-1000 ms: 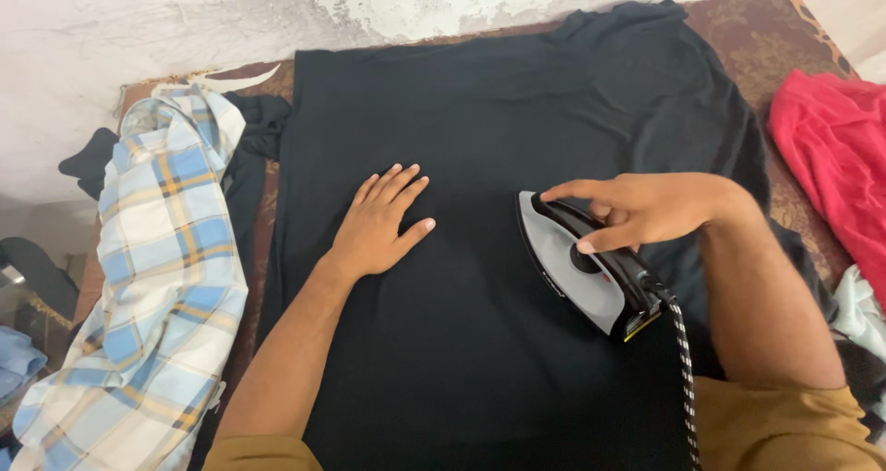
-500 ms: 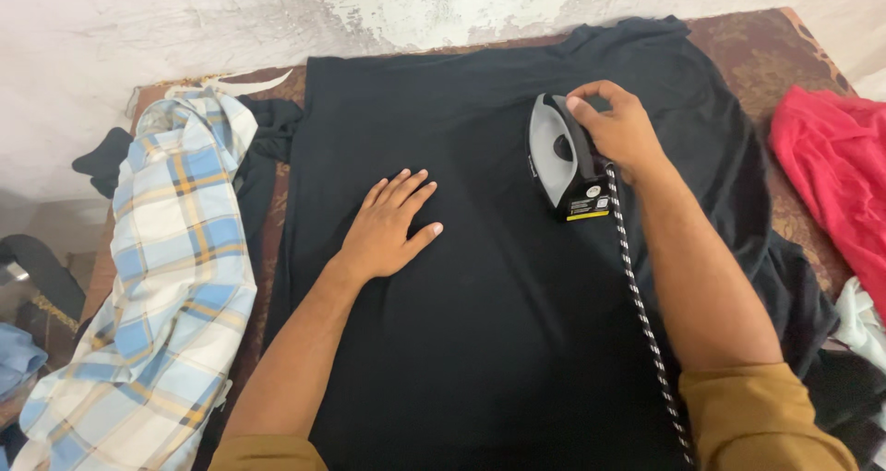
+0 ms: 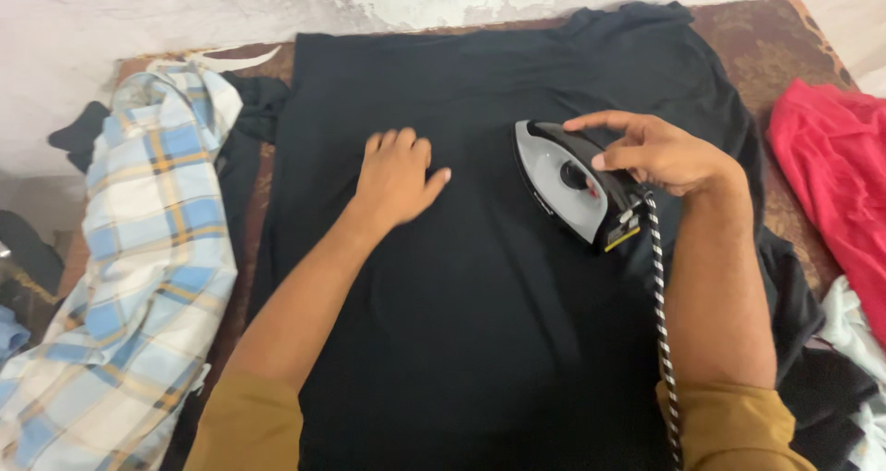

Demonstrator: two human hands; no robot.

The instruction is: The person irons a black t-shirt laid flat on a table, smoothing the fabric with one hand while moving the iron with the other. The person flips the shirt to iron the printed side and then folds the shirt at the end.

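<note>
Black cloth [image 3: 480, 277], a large dark garment, lies spread flat across the table [image 3: 775, 56] under both hands; the right hand [image 3: 660, 153] has its grip closed around the handle of a black and grey iron [image 3: 572, 183], index finger stretched forward over the top, the iron resting on the garment to the right of centre with its striped cord [image 3: 660, 305] trailing back along the forearm. The left hand [image 3: 397, 178] lies palm down on the garment just left of the iron, fingers loosely together and holding nothing; a blue and yellow checked shirt [image 3: 138, 268] is heaped at the left edge, and a red cloth [image 3: 831, 166] lies at the right.
</note>
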